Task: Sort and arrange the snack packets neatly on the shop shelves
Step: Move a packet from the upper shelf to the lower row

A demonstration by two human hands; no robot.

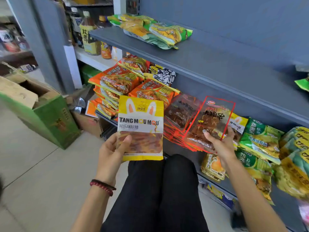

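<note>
Yellow packet (140,121) edge, left hand (113,148); red-edged packet (210,119), right hand (220,144).

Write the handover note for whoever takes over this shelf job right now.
Left hand holds a yellow Tang Mou Mou gummy packet clear of the shelves.
Right hand grips a red-edged clear packet above the fanned stack of matching packets.
Done: orange noodle packets stacked at the left.
Left: set down both held packets. A second yellow packet lies behind the right hand, probably the gummies' spot. Green noodle packets on the right and the green-yellow pile on the upper shelf look untidy.
</note>
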